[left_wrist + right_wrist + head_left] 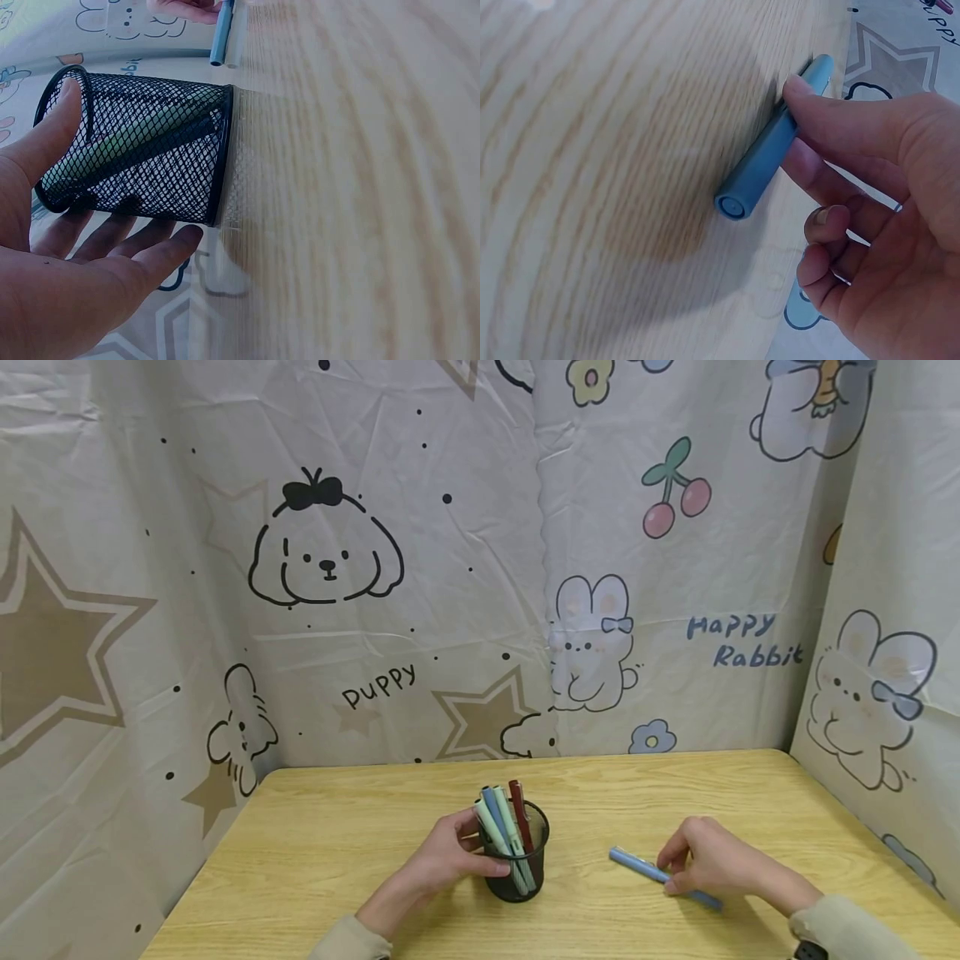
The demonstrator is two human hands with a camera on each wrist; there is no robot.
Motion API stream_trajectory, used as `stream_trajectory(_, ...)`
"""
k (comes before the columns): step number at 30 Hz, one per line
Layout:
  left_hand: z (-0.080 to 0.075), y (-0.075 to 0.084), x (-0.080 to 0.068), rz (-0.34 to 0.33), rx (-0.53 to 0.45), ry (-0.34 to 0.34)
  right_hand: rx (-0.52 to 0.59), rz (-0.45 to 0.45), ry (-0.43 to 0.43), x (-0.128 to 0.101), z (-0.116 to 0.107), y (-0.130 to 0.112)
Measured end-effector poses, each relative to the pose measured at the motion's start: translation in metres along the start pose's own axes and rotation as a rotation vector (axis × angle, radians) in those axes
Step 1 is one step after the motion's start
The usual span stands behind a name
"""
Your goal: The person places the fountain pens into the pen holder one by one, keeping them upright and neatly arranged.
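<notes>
A black mesh pen holder (513,881) stands upright on the table in the head view. Several pens lean inside it: light green pens (491,825), a blue one (492,802) and a dark red one (519,810). My left hand (448,860) holds the holder from its left side, with the thumb at the near side by the rim. In the left wrist view the fingers lie along the mesh wall (150,150). To the right, my right hand (712,860) pinches a blue pen (637,863) between thumb and fingers. This pen lies low at the tabletop, seen closely in the right wrist view (761,165).
The light wood table (360,827) reaches back to a printed cloth (465,568) with cartoon animals and stars. More of this cloth hangs at the left and right sides. A dark band (810,950) shows at the right wrist.
</notes>
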State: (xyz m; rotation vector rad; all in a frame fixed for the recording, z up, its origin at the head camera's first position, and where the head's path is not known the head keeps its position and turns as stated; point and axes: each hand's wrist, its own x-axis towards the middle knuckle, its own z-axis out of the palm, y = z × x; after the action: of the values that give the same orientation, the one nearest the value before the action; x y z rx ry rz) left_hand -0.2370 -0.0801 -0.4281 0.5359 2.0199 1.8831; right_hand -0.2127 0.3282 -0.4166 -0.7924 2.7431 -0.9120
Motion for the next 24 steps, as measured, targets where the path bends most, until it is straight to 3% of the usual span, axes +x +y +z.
stream_trajectory(24,0.0004,-0.0008,0.0011,0.008,-0.008,-0.001,-0.009,0.018,-0.015,-0.0005,-0.0017,0.0024)
